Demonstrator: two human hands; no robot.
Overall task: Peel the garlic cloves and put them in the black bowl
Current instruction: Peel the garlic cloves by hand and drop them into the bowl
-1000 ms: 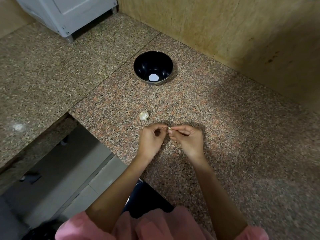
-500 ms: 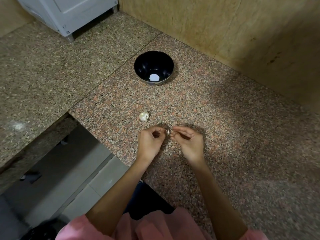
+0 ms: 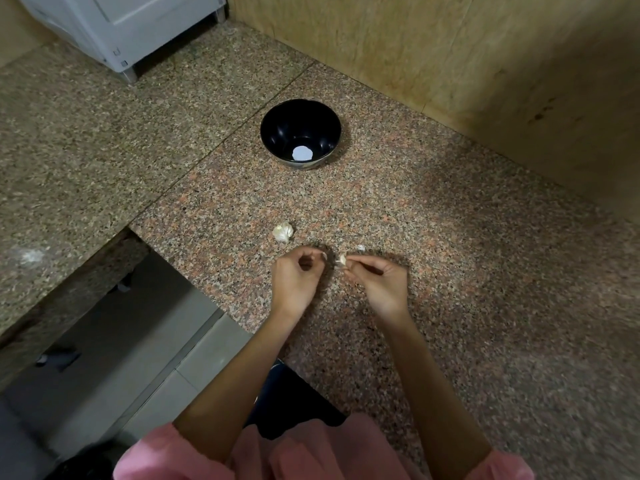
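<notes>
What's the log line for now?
peeling | right hand pinches garlic clove | left hand curled beside it | spare garlic on counter | black bowl beyond

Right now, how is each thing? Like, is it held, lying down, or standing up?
Bowl: upright on the counter, white spot at its bottom, cannot tell what.
Garlic piece: lying on the counter, untouched.
Clove: pinched by the right hand.
Peel scrap: loose on the counter.
Left hand: fingers curled, off the clove, nothing seen in it.
</notes>
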